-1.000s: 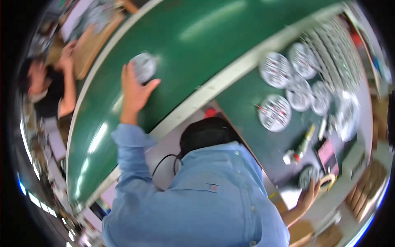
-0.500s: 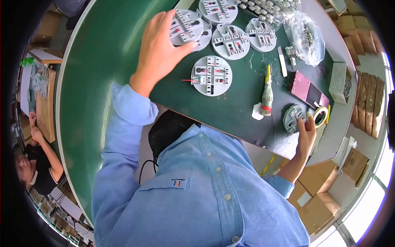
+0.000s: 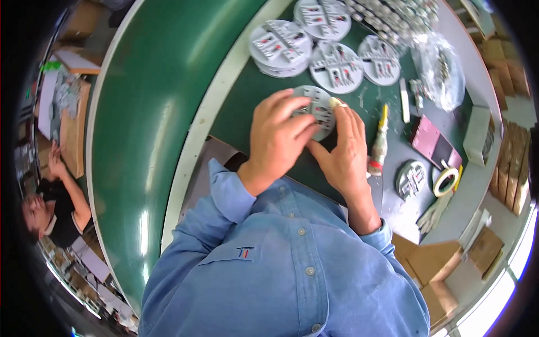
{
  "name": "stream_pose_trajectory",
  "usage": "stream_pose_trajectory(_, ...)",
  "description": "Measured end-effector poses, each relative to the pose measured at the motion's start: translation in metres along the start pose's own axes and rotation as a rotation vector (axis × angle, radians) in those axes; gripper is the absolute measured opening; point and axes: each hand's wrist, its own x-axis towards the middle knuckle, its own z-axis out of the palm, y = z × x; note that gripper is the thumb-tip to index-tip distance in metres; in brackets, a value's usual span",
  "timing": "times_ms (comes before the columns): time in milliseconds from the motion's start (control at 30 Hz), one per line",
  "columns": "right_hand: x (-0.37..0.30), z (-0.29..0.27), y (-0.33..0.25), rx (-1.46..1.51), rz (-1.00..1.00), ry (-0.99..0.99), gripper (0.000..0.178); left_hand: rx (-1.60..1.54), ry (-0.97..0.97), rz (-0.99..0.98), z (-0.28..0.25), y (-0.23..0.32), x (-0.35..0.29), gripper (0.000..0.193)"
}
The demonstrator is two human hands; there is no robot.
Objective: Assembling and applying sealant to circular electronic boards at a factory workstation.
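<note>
A round light-grey plastic plate (image 3: 318,105), fitted with small terminal blocks, lies between my hands near the bench's front edge. My left hand (image 3: 279,135) covers its left side, fingers curled over the fittings. At its right edge my right hand (image 3: 347,150) grips it, with a pale yellowish cover on one fingertip. The wires at its left side are hidden by my left fingers. Beyond it, a stack of similar round plates (image 3: 281,44) stands at left, with more plates (image 3: 337,67) beside it. Another round plate (image 3: 411,180) rests apart at right.
A brush-like tool with a yellow tip (image 3: 380,147) lies right of my hands. Further right are a pink phone-shaped thing (image 3: 435,141), a tape roll (image 3: 445,182), a glove (image 3: 433,213) and a plastic bag of small parts (image 3: 442,73). A green conveyor belt (image 3: 163,101) runs at left; another person (image 3: 59,208) sits beyond.
My left hand has come from the plate stack down to the near plate. My right hand has left the plate at right and moved left to the same near plate. The view has shifted slightly.
</note>
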Motion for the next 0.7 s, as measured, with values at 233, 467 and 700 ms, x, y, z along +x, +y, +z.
stream_pose_trajectory(233, 0.008, 0.016, -0.002, -0.113, -0.039, -0.011, 0.090, 0.078, -0.050, 0.078, 0.000, 0.000, 0.012, 0.012)
stream_pose_trajectory(467, 0.006, 0.026, 0.007, -0.105, -0.051, 0.076, 0.091, 0.041, -0.126, 0.184, -0.001, -0.009, 0.013, 0.019)
stream_pose_trajectory(700, 0.010, -0.026, -0.010, 0.058, -0.026, -0.019, 0.082, -0.205, -0.301, 0.184, -0.064, 0.009, 0.018, 0.050)
